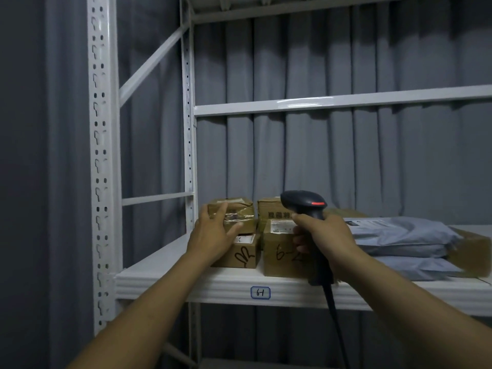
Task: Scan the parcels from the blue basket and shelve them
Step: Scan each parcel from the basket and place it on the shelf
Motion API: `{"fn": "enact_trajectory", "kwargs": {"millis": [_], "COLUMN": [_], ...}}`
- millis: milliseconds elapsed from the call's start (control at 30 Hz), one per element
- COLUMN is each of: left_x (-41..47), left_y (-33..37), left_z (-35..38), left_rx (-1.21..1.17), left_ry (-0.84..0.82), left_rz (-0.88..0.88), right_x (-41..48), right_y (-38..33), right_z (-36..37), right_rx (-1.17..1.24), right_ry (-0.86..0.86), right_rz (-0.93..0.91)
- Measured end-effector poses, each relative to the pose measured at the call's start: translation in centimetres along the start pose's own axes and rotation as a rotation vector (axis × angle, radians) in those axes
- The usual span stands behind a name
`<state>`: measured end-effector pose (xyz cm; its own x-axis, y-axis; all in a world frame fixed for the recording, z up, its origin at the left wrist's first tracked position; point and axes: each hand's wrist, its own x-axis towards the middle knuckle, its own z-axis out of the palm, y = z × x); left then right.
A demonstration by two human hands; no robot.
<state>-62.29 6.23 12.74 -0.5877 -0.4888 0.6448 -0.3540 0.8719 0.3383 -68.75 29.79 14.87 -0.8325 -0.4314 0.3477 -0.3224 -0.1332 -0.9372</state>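
The person's left hand (213, 233) lies against the front of a taped cardboard parcel (239, 213), its fingers (222, 210) spread apart and nearly straight, not curled round it. That parcel sits on top of a smaller box (246, 253) with a black scribble on its face, at the left end of the white shelf (186, 284) labelled 6-1 (260, 292). The right hand (324, 241) has its fingers clamped round the handle of a black scanner (303, 202), whose head points left over the parcels; its cable (332, 307) hangs below the shelf edge. Just beside the stack stands a box marked 6-2 (279, 251), with another box (269, 210) behind it. Further right, grey mailer bags (399, 235) lie stacked on flat cardboard (471, 249). A grey curtain (372, 155) hangs behind the rack
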Motion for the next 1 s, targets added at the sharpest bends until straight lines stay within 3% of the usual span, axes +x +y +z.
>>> {"fn": "enact_trajectory", "kwargs": {"millis": [133,333,433,633,867,1000], "left_x": [2.6,5.2,5.5,2.6,3.8,2.4], "left_y": [0.2,-0.1,-0.2,1.7,2.1,3.1], "left_z": [0.6,0.9,1.2,2.0,1.1,-0.2], "left_rx": [0.008,-0.065,0.078,0.315,0.316,0.308], "left_ry": [-0.086,-0.257,-0.234,-0.029,-0.309,-0.249], "left_rz": [-0.036,0.045,0.05,0.177,0.074,0.109], "right_x": [-0.2,-0.1,0.1,0.2,-0.7,-2.2], "right_y": [-0.3,-0.2,-0.1,-0.2,-0.5,-1.2], "right_z": [-0.3,-0.6,-0.6,-1.0,-1.3,-2.5], "right_rx": [-0.005,0.001,0.001,0.001,0.032,0.024], "right_ry": [-0.007,-0.01,-0.02,-0.002,-0.004,0.003], "right_rz": [0.006,0.008,0.011,-0.001,0.006,-0.043]}}
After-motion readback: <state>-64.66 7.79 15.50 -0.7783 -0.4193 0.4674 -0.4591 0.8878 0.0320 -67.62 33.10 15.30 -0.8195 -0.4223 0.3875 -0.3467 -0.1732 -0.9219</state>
